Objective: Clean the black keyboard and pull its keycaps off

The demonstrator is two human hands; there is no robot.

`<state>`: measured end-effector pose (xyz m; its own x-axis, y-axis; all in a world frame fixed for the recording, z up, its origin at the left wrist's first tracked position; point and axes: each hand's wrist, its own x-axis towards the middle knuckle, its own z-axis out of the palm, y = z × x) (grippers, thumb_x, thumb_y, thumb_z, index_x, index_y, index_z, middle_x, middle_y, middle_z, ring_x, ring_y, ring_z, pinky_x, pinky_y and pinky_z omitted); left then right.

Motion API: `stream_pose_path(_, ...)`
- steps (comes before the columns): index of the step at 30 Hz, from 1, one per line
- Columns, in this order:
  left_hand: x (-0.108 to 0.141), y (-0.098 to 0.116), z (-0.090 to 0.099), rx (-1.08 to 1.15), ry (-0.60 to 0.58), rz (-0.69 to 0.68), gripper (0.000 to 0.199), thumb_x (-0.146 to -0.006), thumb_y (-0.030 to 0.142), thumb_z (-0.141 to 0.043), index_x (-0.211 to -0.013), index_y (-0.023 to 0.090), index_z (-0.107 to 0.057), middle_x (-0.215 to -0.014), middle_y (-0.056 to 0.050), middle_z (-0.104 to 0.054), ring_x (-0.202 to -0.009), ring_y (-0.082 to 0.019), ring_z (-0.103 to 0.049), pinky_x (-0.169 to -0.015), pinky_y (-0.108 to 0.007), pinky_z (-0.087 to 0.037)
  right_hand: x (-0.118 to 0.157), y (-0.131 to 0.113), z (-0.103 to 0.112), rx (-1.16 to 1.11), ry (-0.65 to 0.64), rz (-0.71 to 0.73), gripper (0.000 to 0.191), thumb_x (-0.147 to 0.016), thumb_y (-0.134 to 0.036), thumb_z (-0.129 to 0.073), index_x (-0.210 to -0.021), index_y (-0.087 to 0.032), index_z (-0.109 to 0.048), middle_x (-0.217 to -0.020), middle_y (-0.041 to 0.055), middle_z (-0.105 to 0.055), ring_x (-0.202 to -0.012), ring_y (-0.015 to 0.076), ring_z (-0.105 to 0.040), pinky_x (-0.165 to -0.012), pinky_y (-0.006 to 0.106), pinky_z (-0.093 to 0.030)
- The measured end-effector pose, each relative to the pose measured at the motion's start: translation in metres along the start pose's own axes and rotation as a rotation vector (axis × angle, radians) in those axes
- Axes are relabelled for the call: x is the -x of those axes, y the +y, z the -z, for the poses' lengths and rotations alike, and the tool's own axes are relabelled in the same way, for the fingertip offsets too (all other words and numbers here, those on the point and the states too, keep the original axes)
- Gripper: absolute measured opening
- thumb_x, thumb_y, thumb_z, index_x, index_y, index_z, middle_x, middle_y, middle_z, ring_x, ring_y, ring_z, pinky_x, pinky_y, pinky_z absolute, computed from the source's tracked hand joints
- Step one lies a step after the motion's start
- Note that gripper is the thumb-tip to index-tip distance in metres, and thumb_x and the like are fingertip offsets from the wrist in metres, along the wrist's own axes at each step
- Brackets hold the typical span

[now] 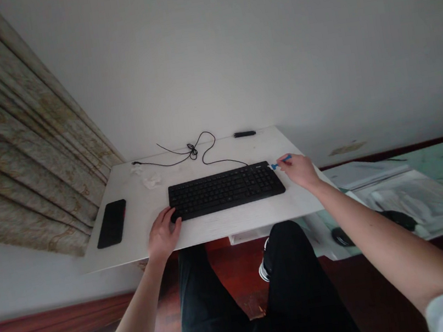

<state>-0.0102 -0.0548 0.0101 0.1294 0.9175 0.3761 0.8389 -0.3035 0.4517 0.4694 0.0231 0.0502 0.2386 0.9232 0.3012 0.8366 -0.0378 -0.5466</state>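
A black keyboard [225,190] lies flat on the white table [210,233], its cable running off the back edge. My left hand [165,231] grips the keyboard's near left corner, with the thumb along the front edge and the fingers over the left side. In my right hand [297,170] a small blue brush [275,166] is pinched between thumb and fingers. Its pale tip meets the keyboard's back right corner, by the number keys. I cannot tell whether the bristles press on the keys or just on the edge.
A black phone [112,223] lies at the table's left. Crumpled white tissue [152,182] and the looped black cable [192,151] are behind the keyboard. A black cylindrical item [244,134] sits near the wall. To the right, a lower surface holds papers [421,191] and dark items.
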Motion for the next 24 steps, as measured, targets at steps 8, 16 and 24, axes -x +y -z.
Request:
stream_pose_path(8, 0.001, -0.003, -0.002, -0.001, 0.019, -0.016, 0.040, -0.098, 0.041, -0.049, -0.130, 0.022, -0.062, -0.134, -0.012, -0.064, -0.123, -0.029, -0.063, -0.109, -0.048, -0.051, 0.035, 0.005, 0.023, -0.074, -0.117, 0.023, 0.020, -0.084, -0.035, -0.058, -0.083, -0.022, -0.073, -0.077, 0.0050, -0.076, -0.070, 0.0224, -0.071, -0.067, 0.032, -0.050)
stream_pose_path(16, 0.001, -0.003, -0.002, 0.014, 0.016, -0.005, 0.040, -0.097, 0.042, -0.050, -0.130, 0.023, -0.062, -0.134, -0.011, -0.065, -0.123, -0.029, -0.063, -0.109, -0.048, -0.051, 0.048, 0.009, 0.047, -0.047, -0.315, 0.045, 0.019, -0.081, -0.036, -0.061, -0.075, -0.023, -0.073, -0.067, 0.0031, -0.073, -0.062, 0.0217, -0.068, -0.062, 0.031, -0.049)
stream_pose_path(24, 0.000, -0.001, -0.002, 0.037, 0.029, 0.012, 0.041, -0.097, 0.042, -0.049, -0.132, 0.021, -0.059, -0.133, -0.012, -0.064, -0.124, -0.029, -0.062, -0.110, -0.048, -0.050, 0.034, -0.024, 0.048, -0.159, -0.361, 0.015, 0.021, -0.081, -0.037, -0.061, -0.076, -0.022, -0.074, -0.068, 0.0030, -0.072, -0.064, 0.0206, -0.068, -0.061, 0.030, -0.050)
